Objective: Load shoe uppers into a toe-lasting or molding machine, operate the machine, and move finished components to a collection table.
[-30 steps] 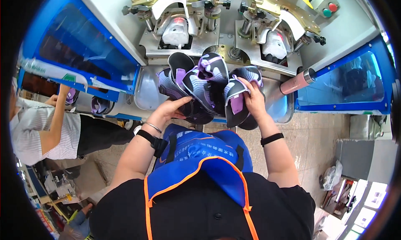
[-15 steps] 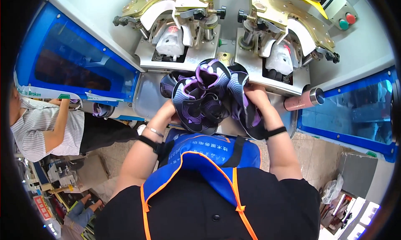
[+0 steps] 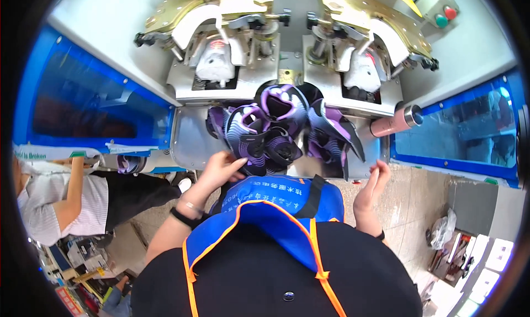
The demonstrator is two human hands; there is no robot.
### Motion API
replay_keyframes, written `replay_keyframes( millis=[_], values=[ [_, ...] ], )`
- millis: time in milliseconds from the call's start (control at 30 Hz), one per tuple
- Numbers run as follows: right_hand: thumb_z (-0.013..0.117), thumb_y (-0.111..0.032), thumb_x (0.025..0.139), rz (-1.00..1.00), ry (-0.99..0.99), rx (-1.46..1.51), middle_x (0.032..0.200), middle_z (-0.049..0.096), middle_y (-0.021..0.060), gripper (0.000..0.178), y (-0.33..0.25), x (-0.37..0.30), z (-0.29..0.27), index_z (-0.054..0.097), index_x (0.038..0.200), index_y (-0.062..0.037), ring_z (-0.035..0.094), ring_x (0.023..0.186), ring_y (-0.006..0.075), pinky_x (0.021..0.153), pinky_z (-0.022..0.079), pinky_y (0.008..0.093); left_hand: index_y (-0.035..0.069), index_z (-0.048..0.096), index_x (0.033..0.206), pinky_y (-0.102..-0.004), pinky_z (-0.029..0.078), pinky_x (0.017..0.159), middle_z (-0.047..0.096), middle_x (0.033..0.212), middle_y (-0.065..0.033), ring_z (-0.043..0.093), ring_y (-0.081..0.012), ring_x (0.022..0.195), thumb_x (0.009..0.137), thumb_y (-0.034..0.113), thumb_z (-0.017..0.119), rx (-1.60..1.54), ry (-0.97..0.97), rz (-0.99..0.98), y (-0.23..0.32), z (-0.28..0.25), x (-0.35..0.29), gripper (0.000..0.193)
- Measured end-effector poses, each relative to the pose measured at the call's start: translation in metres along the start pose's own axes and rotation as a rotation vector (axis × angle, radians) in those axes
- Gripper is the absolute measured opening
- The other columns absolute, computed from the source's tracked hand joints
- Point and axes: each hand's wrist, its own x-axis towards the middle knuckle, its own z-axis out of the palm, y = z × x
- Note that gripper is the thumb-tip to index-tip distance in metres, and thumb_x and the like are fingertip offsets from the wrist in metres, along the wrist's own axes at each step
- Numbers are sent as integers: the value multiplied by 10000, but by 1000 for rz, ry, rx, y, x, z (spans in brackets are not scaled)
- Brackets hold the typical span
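Observation:
Several black, purple and white shoe uppers (image 3: 251, 129) lie in a heap on a metal tray (image 3: 190, 143) in front of me. One upper (image 3: 284, 104) stands at the back of the heap with its purple-lined opening up. At the right side, another upper (image 3: 331, 132) leans outward. Beside the heap's near left edge is my left hand (image 3: 223, 168), its fingers loosely apart and nothing in them. My right hand (image 3: 372, 190) is off the tray's near right corner, empty, with fingers stretched out and apart from the uppers.
Behind the tray stand two machine stations with white shoe forms (image 3: 215, 63) under brass-coloured plates (image 3: 375, 13). A pink bottle (image 3: 389, 123) lies at the right by a blue-framed window panel (image 3: 469, 132). Another person (image 3: 63, 198) works at the left.
Both hands have let go of the uppers and drawn back toward me, the right one outward past the tray. The uppers on the right have settled leaning outward. The whole view has shifted slightly.

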Motion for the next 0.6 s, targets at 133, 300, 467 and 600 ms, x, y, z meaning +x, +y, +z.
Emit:
replay_keyframes(
  millis=[133, 300, 467, 600],
  values=[
    [651, -113, 762, -786, -477, -8, 801, 555, 106, 171, -84, 7, 19, 578, 910, -66, 545, 728, 243, 651, 441, 385, -63, 630, 1046, -244, 584, 550, 684, 855, -99, 663, -141, 637, 915, 210, 661, -243, -35, 62, 7, 20, 48, 305],
    [753, -157, 734, -1168, -913, -72, 670, 539, 7, 140, -137, -5, 109, 640, 798, -103, 547, 549, 164, 463, 434, 294, -50, 653, 1002, -219, 560, 536, 687, 898, -82, 653, -120, 698, 883, 257, 710, -226, -101, 41, 3, 19, 55, 334],
    [698, -51, 729, -1223, -698, 170, 731, 619, 84, 135, -245, 35, 151, 652, 855, -41, 610, 590, 229, 502, 482, 317, -37, 693, 945, -247, 532, 553, 687, 807, -66, 627, -111, 649, 819, 346, 771, -179, -163, 167, -18, -3, 29, 410],
    [640, 6, 802, -1220, -448, -32, 897, 631, 115, 160, -333, 94, 212, 616, 948, -55, 589, 578, 280, 555, 489, 336, 23, 711, 730, -278, 492, 529, 641, 593, -57, 610, -121, 549, 754, 522, 765, 255, -215, 140, -18, -20, 16, 503]
  ],
)
